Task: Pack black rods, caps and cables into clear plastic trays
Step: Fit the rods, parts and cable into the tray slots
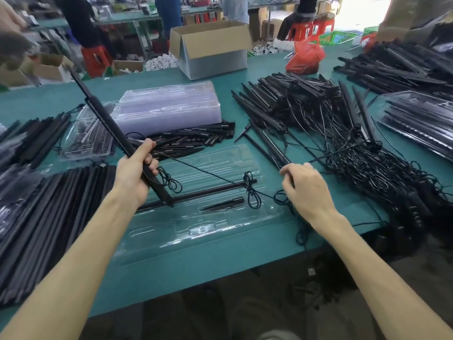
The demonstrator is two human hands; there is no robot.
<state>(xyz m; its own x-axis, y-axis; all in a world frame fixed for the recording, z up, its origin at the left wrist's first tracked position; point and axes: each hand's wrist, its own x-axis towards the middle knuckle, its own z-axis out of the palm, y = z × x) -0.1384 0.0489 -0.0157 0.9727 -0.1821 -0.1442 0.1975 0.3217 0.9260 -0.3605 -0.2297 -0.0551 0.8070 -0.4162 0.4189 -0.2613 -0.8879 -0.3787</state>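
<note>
A clear plastic tray (220, 231) lies open on the teal table in front of me. One black rod (210, 191) rests in its long slot, with a black pointed cap (221, 204) in the slot below and a looped cable (251, 192) at the rod's right end. My left hand (137, 168) grips a second long black rod (103, 114), tilted up to the far left, its lower tip over the tray. A thin cable (203, 171) runs from it toward my right hand (304, 190), which pinches the cable at the tray's right edge.
A stack of clear trays (169, 104) stands behind, with black caps (193, 138) heaped in front of it. Rods with tangled cables (331, 133) pile at the right, plain rods (49, 204) at the left. Filled trays (416, 121) lie far right. A cardboard box (210, 50) sits at the back.
</note>
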